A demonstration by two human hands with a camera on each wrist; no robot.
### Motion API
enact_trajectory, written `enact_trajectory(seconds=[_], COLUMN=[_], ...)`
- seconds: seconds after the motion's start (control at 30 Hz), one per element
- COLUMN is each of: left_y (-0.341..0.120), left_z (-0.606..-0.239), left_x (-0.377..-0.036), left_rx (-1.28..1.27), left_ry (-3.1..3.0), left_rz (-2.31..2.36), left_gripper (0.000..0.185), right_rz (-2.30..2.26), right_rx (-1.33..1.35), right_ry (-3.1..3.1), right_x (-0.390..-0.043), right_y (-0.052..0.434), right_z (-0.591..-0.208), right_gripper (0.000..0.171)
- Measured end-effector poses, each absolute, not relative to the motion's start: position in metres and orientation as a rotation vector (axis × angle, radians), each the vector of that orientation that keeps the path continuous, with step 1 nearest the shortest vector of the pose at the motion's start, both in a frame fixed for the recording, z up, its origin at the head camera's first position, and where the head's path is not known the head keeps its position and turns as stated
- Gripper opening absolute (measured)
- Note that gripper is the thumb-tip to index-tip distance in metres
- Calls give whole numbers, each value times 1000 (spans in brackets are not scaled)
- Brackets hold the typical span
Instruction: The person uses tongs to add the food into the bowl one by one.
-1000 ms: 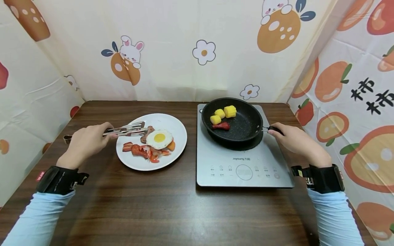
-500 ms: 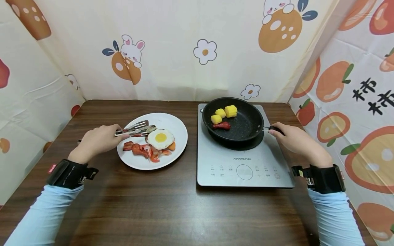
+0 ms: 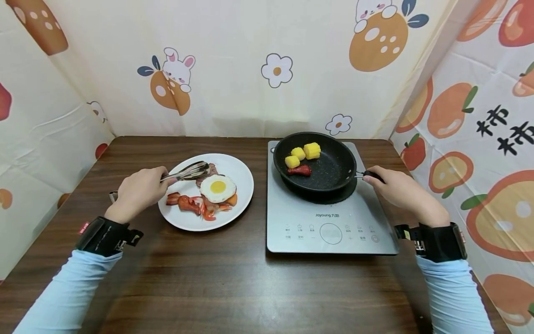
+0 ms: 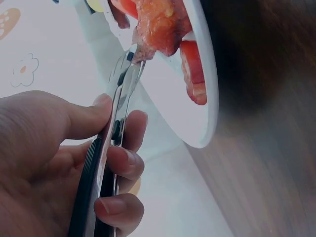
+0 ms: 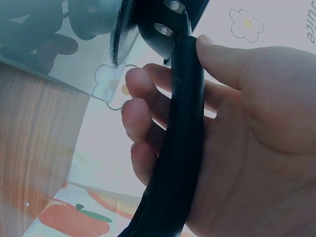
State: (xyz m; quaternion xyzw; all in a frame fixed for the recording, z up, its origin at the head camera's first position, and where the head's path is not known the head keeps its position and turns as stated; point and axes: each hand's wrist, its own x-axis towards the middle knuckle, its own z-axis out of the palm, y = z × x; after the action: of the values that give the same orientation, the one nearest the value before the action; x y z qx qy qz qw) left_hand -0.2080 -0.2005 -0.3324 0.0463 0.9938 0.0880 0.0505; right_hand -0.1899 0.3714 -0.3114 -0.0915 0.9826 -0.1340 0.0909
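Observation:
My left hand [image 3: 143, 188] grips metal tongs [image 3: 186, 172] over the white plate [image 3: 243, 172]. The tong tips pinch a brown piece of meat [image 3: 211, 169] just behind the fried egg [image 3: 217, 188]. In the left wrist view my fingers [image 4: 123, 163] wrap the tongs [image 4: 121, 94], whose tips meet the meat [image 4: 158, 24]. My right hand [image 3: 396, 189] grips the black handle [image 5: 185, 128] of the frying pan [image 3: 331, 172]. The pan holds yellow corn pieces [image 3: 311, 150] and a red drumstick [image 3: 299, 170].
The pan sits on a grey induction cooker [image 3: 329, 229] at the right of the wooden table [image 3: 217, 283]. Red shrimp and bacon pieces [image 3: 191, 204] lie on the plate's near side. Patterned cloth walls close off the back and both sides.
My left hand has moved right and forward. The tongs have closed on the brown meat and shifted it behind the egg. The right hand and pan have stayed still.

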Motion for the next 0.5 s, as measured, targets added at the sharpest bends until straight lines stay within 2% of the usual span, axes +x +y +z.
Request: enact_trajectory(seconds=[0.5], left_y=[-193], left_z=[-325], left_x=[-204], left_rx=[150], left_ry=[3087], left_rz=[317], left_gripper=[34], right_rz=[-377], right_rx=[-275], right_ry=[2922], right_x=[-189], right_y=[372], right_z=[-309], right_gripper=[52])
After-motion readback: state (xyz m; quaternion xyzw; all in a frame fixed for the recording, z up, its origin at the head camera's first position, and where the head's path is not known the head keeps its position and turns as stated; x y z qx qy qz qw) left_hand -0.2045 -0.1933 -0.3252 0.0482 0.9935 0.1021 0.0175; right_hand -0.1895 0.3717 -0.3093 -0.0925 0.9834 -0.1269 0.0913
